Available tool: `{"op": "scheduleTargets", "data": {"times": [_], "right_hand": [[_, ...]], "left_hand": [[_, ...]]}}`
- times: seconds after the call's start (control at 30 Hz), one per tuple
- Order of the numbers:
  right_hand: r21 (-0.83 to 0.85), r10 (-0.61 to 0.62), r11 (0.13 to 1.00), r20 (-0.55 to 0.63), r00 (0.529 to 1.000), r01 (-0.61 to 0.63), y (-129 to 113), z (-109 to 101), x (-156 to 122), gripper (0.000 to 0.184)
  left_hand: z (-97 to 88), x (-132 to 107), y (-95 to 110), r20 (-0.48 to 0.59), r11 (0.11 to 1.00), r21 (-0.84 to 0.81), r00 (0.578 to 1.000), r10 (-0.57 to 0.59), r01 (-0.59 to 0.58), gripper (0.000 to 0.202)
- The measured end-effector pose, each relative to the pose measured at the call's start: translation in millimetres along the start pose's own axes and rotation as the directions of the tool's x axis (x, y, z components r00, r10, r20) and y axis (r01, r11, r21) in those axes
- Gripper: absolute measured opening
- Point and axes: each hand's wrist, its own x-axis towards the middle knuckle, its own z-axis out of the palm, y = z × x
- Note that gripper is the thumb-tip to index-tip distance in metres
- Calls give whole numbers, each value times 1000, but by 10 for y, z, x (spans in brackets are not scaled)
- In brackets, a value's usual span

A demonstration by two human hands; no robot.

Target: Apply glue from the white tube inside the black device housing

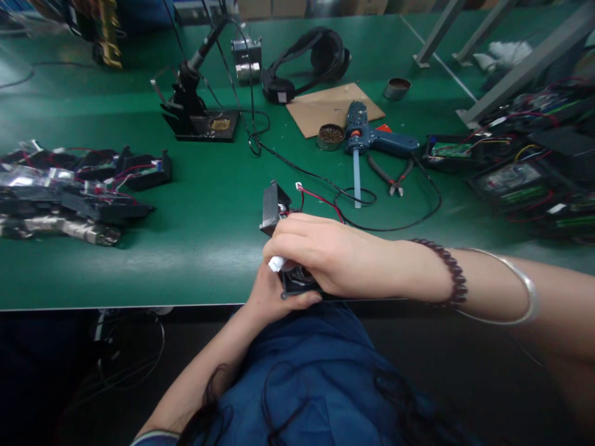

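Note:
My left hand (267,297) is wrapped around a black plastic housing (297,288) at the table's front edge, its thumb along the near side. Over the housing, my right hand (311,248) is closed with bent fingers. A small white piece (276,264) shows at its fingertips; whether it is a held part or a fingertip cover I cannot tell. Beyond the knuckles stands a ribbed black casing part (272,207), with a red and black wire ending in a white connector (299,186). My right hand hides most of the housing's inside.
A glue gun (367,133), cutting pliers (393,176) and a tin (330,136) lie ahead on the green table (209,260). Behind are a soldering iron stand (204,124) and a headset (311,62). Wired black housings are heaped left (74,186) and right (525,167).

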Motion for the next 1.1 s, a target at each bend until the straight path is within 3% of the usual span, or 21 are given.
{"op": "scheduleTargets", "data": {"times": [0.3,0.57,0.87,1.1], "right_hand": [[-85,28,996,-32,999,-31,116,-2,30,29],[-113,52,992,-58,997,-58,159,-23,31,28],[113,81,989,132,988,-96,-31,-19,-25,25],[-79,28,997,45,999,-24,129,-53,16,32]], "left_hand": [[-7,2,-38,-25,999,15,999,-36,36,84],[-3,-15,-49,-13,999,8,999,-48,48,91],[3,-42,-30,51,997,44,997,-59,57,65],[28,-52,-56,-19,997,-34,997,-75,74,82]]}}
